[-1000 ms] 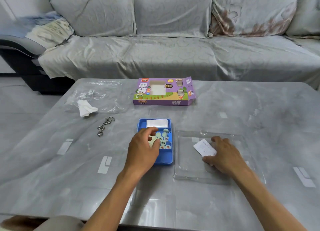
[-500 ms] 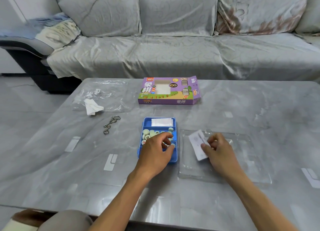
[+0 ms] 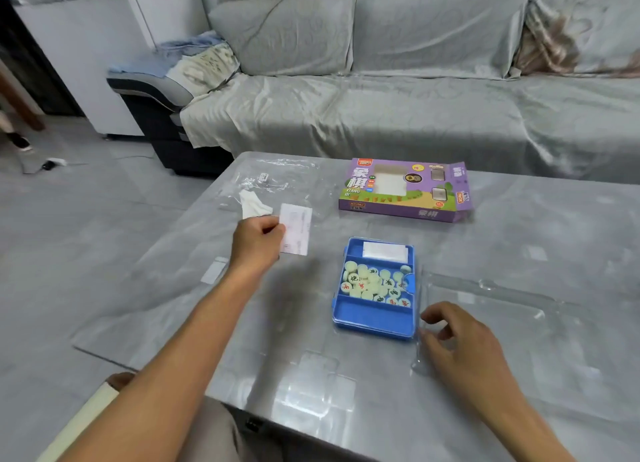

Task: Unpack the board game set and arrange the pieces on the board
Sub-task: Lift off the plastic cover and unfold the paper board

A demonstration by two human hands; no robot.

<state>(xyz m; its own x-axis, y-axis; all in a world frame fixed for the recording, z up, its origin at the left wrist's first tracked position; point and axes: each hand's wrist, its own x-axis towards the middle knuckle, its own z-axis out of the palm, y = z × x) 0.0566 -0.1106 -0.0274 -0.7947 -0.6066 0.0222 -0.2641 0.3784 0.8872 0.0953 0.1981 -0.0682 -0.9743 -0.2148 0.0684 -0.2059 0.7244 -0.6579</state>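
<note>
One box (image 3: 405, 191), one blue tray (image 3: 372, 323), one clear lid (image 3: 491, 288), one paper slip (image 3: 296, 233), two hands and many round pieces (image 3: 374, 285).

a blue plastic tray (image 3: 372, 319) is being kept flat on the surface, uncovered, with pale round pieces (image 3: 375, 285) marked in red and dark characters piled loosely in its middle compartment. a folded white sheet (image 3: 385, 251) is being held in its far compartment. a clear lid (image 3: 491, 309) is lying just to its right. a purple game box (image 3: 405, 190) is lying flat beyond the tray, its end flap open.
</note>
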